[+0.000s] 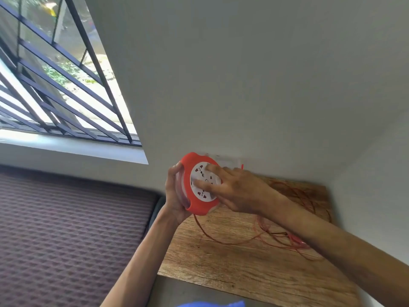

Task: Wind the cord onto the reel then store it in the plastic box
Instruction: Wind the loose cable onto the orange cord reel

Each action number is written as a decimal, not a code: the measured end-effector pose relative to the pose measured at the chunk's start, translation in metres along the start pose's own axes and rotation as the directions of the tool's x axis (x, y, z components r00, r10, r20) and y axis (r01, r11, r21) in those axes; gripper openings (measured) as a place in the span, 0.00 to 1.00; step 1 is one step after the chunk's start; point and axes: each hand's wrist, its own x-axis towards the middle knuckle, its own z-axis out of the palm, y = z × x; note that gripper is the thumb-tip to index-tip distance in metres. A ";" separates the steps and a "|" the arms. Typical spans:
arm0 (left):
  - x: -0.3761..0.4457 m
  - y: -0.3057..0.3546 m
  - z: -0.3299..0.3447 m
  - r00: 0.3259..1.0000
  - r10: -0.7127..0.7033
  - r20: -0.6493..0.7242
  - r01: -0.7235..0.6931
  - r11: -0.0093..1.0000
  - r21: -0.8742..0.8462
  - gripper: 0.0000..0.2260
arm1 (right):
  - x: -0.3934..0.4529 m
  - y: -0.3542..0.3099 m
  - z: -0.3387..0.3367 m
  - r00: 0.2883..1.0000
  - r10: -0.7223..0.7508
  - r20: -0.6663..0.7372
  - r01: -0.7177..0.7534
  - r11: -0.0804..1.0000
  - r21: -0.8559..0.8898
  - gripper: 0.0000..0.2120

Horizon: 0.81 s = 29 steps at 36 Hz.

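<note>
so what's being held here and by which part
The reel: left hand grips its red outer rim; right hand has fingers on its white socket face.

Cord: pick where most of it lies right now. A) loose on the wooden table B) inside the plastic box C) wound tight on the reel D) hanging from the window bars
A: the cord sprawls in loose loops over the table, trailing from the reel held between the left hand and right hand.

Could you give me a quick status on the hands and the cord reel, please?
Left hand grips reel rim, held above wooden table. Right hand fingers on white socket face. Cord mostly unwound, loose on table. Nothing blocking.
</note>
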 end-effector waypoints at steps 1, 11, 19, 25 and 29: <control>0.000 -0.001 0.000 1.000 -0.011 -0.011 0.011 1.000 0.000 0.35 | 0.002 0.002 -0.001 1.000 -0.001 0.019 0.002 1.000 -0.008 0.31; 0.007 -0.008 -0.002 0.998 -0.019 -0.055 0.017 0.999 -0.027 0.38 | 0.021 -0.011 -0.005 0.903 0.429 0.025 -0.414 0.853 0.317 0.30; 0.013 -0.008 0.000 0.999 0.003 -0.040 -0.001 0.999 0.036 0.40 | 0.025 -0.010 0.004 0.554 0.762 0.334 -0.766 0.310 0.563 0.34; 0.012 -0.008 -0.006 1.000 0.004 0.016 -0.004 1.000 -0.012 0.36 | 0.016 -0.015 -0.003 0.849 0.521 -0.082 -0.457 0.805 0.379 0.11; 0.011 -0.008 -0.007 1.000 0.023 0.014 -0.022 0.999 -0.027 0.35 | 0.003 -0.007 -0.007 0.994 0.103 -0.042 -0.093 0.976 0.196 0.18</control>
